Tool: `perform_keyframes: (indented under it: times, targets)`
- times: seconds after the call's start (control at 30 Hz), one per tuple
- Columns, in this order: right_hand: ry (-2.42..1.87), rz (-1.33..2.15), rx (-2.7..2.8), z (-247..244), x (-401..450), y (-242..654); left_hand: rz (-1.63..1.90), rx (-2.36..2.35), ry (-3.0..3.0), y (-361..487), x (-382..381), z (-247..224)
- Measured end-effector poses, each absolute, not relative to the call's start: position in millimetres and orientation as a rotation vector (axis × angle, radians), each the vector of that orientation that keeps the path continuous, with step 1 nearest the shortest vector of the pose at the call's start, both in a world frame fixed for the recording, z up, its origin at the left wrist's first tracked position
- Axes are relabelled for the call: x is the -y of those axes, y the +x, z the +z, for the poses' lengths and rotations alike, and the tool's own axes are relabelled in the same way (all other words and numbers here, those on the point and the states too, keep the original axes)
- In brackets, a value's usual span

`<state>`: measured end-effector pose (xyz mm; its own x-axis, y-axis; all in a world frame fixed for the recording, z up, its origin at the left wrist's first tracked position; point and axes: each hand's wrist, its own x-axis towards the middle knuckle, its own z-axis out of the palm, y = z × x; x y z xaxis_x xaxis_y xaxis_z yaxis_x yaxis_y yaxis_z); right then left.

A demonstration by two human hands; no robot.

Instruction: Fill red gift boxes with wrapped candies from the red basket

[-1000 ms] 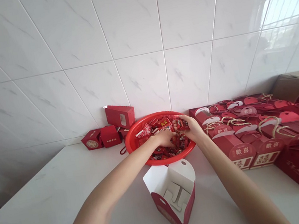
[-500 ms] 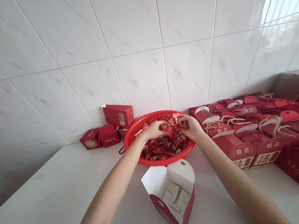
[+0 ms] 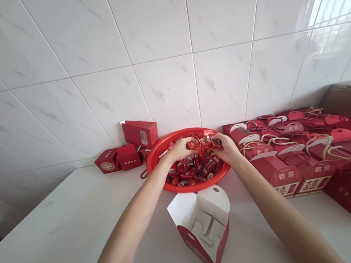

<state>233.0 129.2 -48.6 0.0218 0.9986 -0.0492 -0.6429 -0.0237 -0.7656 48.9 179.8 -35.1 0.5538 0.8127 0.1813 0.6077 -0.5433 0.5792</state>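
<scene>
A red plastic basket [image 3: 191,188] full of red-wrapped candies [image 3: 190,171] stands against the tiled wall. Over its left part, my left hand [image 3: 183,149] has its fingers closed on red-wrapped candy. My right hand [image 3: 225,146] reaches over the right rim, its fingers closed on red-wrapped candy too. The two hands are close together, a small gap between them. In front of the basket stands an open red box [image 3: 204,239] with a white inside, its flaps up and nothing in it but the folded bottom.
Small red boxes [image 3: 129,157] lie left of the basket, with a larger red box [image 3: 141,132] behind them. Rows of red gift boxes [image 3: 283,172] with rope handles fill the right side. A cardboard box [image 3: 341,99] stands at the far right.
The view has shifted slightly. My left hand's fingers have moved a little within the basket, and my right hand has barely moved; both stay on candies.
</scene>
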Motion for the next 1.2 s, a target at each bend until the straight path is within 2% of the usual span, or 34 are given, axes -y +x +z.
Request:
perform_keyframes:
  times: [0.27, 0.6, 0.83, 1.03, 1.2]
  targets:
    - [-0.78, 1.497, 0.687, -50.8, -129.2, 232.7, 0.859, -1.047, 2.287, 56.7, -173.9, -37.6]
    - [-0.785, 1.493, 0.724, -51.4, -128.6, 232.9, 0.7, -0.951, 2.29, 65.0, -165.4, -38.0]
    - [-0.764, 1.427, 0.68, -49.4, -126.1, 233.2, 0.797, -0.957, 2.108, 62.3, -165.2, -32.2]
    - [-0.777, 1.395, 0.619, -48.8, -127.6, 233.8, 0.228, -1.296, 2.238, 51.1, -170.5, -31.7]
    - [-0.783, 1.392, 0.618, -49.6, -127.9, 235.0, 0.113, -1.475, 2.281, 39.3, -178.8, -41.7]
